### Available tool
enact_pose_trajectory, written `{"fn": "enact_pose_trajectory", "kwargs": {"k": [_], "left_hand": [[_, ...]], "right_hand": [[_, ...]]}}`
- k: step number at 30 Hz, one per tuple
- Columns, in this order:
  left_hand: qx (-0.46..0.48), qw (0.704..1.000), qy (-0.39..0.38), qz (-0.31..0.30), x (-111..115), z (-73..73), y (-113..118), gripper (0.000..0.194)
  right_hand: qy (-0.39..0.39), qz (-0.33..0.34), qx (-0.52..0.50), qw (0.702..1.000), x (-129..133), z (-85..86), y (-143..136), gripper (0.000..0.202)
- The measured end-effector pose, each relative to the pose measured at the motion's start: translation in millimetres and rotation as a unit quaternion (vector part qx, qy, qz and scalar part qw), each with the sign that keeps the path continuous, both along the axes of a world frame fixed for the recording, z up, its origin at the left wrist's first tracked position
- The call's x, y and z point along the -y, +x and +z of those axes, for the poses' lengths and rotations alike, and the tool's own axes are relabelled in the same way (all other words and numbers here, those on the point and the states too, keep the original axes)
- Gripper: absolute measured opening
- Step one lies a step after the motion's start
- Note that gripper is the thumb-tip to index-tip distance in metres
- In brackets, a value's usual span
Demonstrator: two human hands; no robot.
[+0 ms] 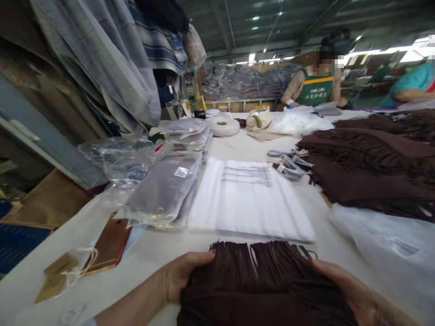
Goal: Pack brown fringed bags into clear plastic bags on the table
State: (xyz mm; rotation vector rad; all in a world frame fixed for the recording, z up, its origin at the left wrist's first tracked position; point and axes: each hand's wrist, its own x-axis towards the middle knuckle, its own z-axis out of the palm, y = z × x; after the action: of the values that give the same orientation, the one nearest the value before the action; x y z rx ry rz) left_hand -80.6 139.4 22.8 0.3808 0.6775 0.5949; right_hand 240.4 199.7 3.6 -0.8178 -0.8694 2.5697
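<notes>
Dark brown fringed fabric [265,290] lies at the bottom centre, its fringe pointing away from me. My left hand [185,274] grips its left edge, thumb near the fringe and the other fingers hidden by the cloth. On the right edge, my right hand [343,280] holds the same fabric, with its fingers also mostly hidden. Just beyond the fringe is a flat stack of white plastic bags [249,208]. Bagged grey items [163,185] are piled to the left of that stack.
Brown fringed pieces [374,167] are heaped at right, above a clear bag [390,244]. A brown phone [110,242] and tags [57,274] lie left. Farther back are a white roll [222,126], grey straps [292,165] and a person in a green apron [316,90]. Clothes [102,54] hang upper left.
</notes>
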Motion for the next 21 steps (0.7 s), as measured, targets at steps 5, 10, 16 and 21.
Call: {"fn": "enact_pose_trajectory", "kwargs": {"k": [5,10,16,21], "left_hand": [[-0.012,0.992,0.071,-0.099,-26,0.2,23,0.050],[-0.098,0.963,0.186,-0.166,-25,37.0,27,0.068],[-0.296,0.722,0.599,-0.180,33,15.7,33,0.043],[-0.512,0.288,0.802,-0.105,77,-27.4,51,0.043]], "right_hand": [[0.119,0.110,0.044,0.986,-23,13.9,-23,0.052],[0.202,0.190,0.074,0.958,-18,55.8,-26,0.063],[0.655,0.136,0.139,0.730,40,19.5,-12,0.047],[0.868,-0.010,0.183,0.461,87,-9.5,-8,0.047]]}}
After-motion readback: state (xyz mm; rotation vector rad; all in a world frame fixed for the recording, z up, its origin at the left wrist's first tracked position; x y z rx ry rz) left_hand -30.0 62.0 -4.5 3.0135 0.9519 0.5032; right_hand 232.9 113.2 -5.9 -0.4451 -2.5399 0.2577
